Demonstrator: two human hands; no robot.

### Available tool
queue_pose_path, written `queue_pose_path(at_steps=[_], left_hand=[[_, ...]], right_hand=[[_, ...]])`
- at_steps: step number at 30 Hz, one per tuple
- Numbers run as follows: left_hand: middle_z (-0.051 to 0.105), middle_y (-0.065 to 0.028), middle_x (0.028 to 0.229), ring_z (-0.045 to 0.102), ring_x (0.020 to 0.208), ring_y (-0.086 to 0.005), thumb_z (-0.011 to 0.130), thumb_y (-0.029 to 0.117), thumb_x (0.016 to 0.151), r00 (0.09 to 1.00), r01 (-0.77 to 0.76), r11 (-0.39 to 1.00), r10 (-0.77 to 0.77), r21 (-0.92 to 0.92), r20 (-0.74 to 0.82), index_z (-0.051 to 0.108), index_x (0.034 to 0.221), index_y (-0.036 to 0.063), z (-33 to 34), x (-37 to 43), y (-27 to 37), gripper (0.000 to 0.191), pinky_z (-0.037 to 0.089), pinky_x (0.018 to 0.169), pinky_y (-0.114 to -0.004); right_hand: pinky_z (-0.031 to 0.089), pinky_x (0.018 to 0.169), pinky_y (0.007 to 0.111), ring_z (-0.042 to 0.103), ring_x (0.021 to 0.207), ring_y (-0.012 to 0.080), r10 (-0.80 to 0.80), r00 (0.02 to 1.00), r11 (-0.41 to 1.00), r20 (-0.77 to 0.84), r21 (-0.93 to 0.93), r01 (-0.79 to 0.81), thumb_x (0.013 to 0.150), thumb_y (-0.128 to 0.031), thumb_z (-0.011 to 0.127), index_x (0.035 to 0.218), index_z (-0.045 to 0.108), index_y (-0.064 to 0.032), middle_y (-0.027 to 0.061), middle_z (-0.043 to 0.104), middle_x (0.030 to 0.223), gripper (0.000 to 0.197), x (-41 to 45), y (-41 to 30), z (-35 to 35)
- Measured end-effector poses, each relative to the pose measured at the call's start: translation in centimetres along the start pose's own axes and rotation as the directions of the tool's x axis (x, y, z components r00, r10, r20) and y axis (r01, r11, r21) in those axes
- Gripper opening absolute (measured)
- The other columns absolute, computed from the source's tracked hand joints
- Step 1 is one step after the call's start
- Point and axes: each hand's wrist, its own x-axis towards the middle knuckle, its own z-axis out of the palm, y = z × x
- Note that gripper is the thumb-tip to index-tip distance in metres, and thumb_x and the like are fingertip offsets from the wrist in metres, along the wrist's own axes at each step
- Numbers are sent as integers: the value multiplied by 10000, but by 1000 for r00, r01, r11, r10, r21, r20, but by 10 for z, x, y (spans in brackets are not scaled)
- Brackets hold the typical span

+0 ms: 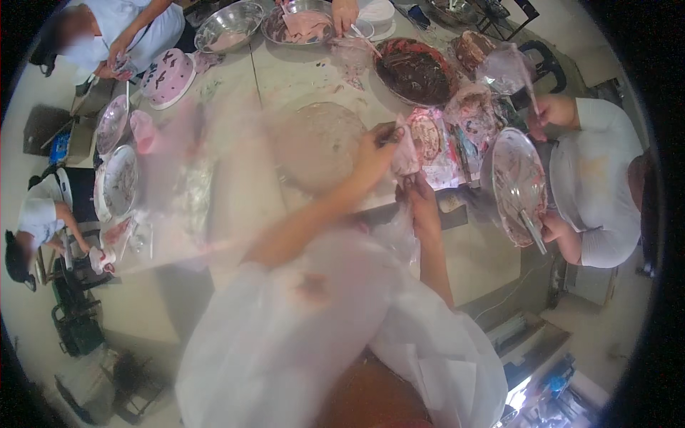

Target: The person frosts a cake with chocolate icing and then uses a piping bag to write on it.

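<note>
Both of my hands are on a clear plastic piping bag [405, 155] filled with pale pink cream, over the front part of the table. My left hand [379, 143] grips it along its upper side, with dark smears on the fingers. Lower down, my right hand [418, 195] closes around the bag's gathered part, and loose clear plastic hangs below. Left of the bag lies a round, flat, beige disc [321, 144], its surface smeared; haze over the view hides its detail. Just right of the bag sits a pink-and-white printed sheet [436, 147] smeared with cream.
A bowl of dark chocolate mixture [416, 72] stands beyond my hands. At right, a co-worker holds a smeared metal bowl [519, 187]. Metal bowls [230, 27] line the far edge. A pink decorated cake [168, 78] and a white bowl [120, 182] are at left, near other people.
</note>
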Motion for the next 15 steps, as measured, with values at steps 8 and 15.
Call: queue_pose_path(at_steps=[8, 15], left_hand=[[551, -68, 777, 496, 599, -132, 544, 154, 736, 904, 167, 829, -345, 533, 254, 528, 898, -1, 27, 39, -84, 225, 410, 518, -268], [569, -99, 830, 521, 652, -150, 543, 90, 697, 848, 180, 866, -377, 467, 373, 540, 946, -18, -3, -21, -112, 272, 429, 545, -271]], right_hand=[[358, 556, 215, 442, 622, 79, -88, 993, 996, -76, -13, 87, 829, -167, 488, 926, 509, -37, -5, 512, 729, 164, 21, -2, -47], [338, 494, 215, 438, 578, 84, 77, 991, 961, -114, -257, -104, 815, -200, 510, 947, 503, -41, 4, 521, 710, 207, 42, 56, -85]])
